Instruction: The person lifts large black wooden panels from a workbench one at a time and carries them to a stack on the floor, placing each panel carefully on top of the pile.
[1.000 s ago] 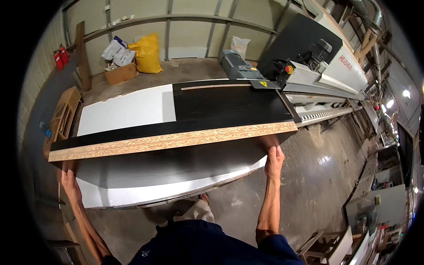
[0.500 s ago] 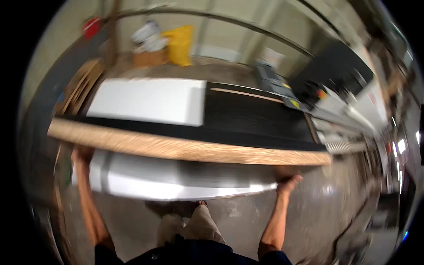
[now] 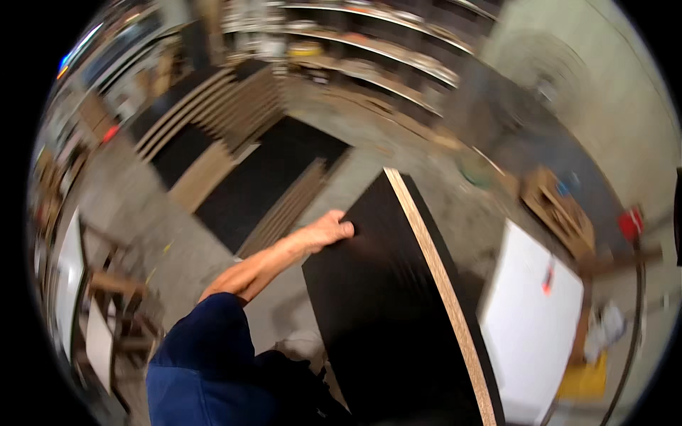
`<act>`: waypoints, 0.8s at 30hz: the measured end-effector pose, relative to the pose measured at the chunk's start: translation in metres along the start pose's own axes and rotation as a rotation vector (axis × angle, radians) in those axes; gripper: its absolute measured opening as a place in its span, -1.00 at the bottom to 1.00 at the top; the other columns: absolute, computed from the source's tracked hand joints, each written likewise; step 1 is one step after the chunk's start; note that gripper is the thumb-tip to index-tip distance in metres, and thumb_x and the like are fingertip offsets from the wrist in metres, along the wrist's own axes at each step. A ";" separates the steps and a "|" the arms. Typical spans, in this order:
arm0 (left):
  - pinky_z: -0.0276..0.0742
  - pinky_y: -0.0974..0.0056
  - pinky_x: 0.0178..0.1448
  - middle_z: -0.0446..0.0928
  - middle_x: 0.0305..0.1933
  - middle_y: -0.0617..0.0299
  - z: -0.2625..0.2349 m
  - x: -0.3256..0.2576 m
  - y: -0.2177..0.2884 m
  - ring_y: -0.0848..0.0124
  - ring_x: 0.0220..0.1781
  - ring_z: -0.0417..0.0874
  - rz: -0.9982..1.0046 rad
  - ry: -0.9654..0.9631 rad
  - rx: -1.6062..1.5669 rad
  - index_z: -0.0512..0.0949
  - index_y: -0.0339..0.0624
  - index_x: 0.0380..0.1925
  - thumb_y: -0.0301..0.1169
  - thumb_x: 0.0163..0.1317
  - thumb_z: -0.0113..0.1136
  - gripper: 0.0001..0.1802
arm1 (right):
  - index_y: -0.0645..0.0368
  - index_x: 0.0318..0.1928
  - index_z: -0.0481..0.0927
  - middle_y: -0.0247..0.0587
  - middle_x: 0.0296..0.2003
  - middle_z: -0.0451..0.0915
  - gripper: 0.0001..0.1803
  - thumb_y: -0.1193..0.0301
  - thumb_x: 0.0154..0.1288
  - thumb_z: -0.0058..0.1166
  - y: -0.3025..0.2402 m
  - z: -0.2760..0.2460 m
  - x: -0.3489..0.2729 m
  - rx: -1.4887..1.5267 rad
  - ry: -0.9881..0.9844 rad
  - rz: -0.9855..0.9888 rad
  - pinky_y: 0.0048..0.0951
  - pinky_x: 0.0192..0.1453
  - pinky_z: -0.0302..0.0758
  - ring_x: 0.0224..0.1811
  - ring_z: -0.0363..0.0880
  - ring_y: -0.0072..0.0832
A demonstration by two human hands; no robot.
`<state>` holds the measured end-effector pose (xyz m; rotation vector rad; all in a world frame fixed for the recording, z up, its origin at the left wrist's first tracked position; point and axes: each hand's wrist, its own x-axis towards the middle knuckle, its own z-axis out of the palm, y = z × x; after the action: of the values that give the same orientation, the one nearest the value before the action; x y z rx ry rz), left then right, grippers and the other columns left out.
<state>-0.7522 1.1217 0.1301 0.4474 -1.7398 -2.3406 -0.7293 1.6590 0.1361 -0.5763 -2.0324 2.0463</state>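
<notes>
A black-faced chipboard panel with a pale raw edge stands tilted in front of me, running out of the picture at the bottom. At its left edge, my left hand is closed round the board, the thumb on the black face. The fingers behind the panel are partly hidden. My right hand does not show. To the left of the panel, several black boards lie stacked on the floor. Right of it is a white board with a small red item on top.
Stacked panel edges rise at the far left. Loaded shelves line the back, and a fan stands by the wall. A wooden crate is on the right. Trestles with boards are at the near left.
My view has swung left toward the stacks and shelves. The panel, held level by both hands before, is now tipped and angled away from me. My right hand has left view.
</notes>
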 end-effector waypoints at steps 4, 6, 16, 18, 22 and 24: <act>0.46 0.28 -0.01 0.54 -0.14 0.16 -0.157 -0.157 -0.012 0.41 -0.11 0.53 0.021 0.238 0.019 0.48 -0.37 -0.06 0.04 0.05 0.27 -0.32 | 0.15 0.31 0.09 -0.09 0.32 0.07 -0.08 -0.32 0.19 -0.30 0.016 0.115 -0.024 -0.085 -0.378 0.073 -0.19 0.39 0.02 0.34 0.03 -0.20; 0.45 0.28 0.01 0.55 -0.15 0.18 -0.208 -0.234 -0.007 0.39 -0.13 0.54 -0.052 0.427 0.041 0.48 -0.36 -0.05 -0.01 0.06 0.26 -0.36 | 0.16 0.31 0.08 -0.09 0.32 0.07 -0.08 -0.31 0.19 -0.31 0.015 0.161 -0.056 -0.117 -0.495 0.067 -0.19 0.39 0.03 0.34 0.03 -0.20; 0.42 0.32 -0.24 0.53 -0.35 0.21 -0.442 -0.564 0.010 0.46 -0.35 0.50 -0.166 1.402 -0.040 0.52 -0.39 -0.28 -0.24 0.13 0.10 -0.64 | 0.22 0.34 0.04 -0.08 0.33 0.06 -0.07 -0.29 0.23 -0.35 0.047 0.393 -0.293 -0.271 -0.952 0.082 -0.20 0.38 0.06 0.35 0.03 -0.18; 0.43 0.34 -0.26 0.53 -0.37 0.24 -0.501 -0.634 -0.015 0.48 -0.36 0.50 -0.096 1.573 -0.087 0.52 -0.37 -0.30 -0.21 0.15 0.11 -0.64 | 0.23 0.34 0.04 -0.08 0.33 0.05 -0.06 -0.29 0.24 -0.35 0.054 0.438 -0.341 -0.275 -1.043 0.097 -0.20 0.38 0.06 0.35 0.03 -0.18; 0.42 0.28 -0.02 0.51 -0.17 0.10 -0.568 -0.705 0.016 0.35 -0.11 0.49 0.028 1.651 -0.114 0.43 -0.44 -0.09 0.24 -0.17 0.33 -0.08 | 0.14 0.34 0.06 -0.11 0.34 0.05 -0.06 -0.32 0.18 -0.26 0.096 0.558 -0.394 -0.202 -1.207 0.103 -0.24 0.41 -0.03 0.36 0.01 -0.25; 0.38 0.22 0.09 0.49 -0.09 -0.02 -0.596 -0.710 0.059 0.26 -0.04 0.48 0.045 1.678 -0.054 0.40 -0.53 -0.07 0.31 -0.20 0.29 0.03 | 0.20 0.37 -0.03 -0.14 0.36 0.00 -0.03 -0.29 0.21 -0.25 0.082 0.602 -0.466 -0.203 -1.198 -0.089 -0.30 0.41 -0.04 0.37 0.00 -0.27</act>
<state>0.1194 0.8017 0.1184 1.6164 -0.7313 -1.0236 -0.5430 0.9176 0.1034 0.9731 -2.7173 2.3770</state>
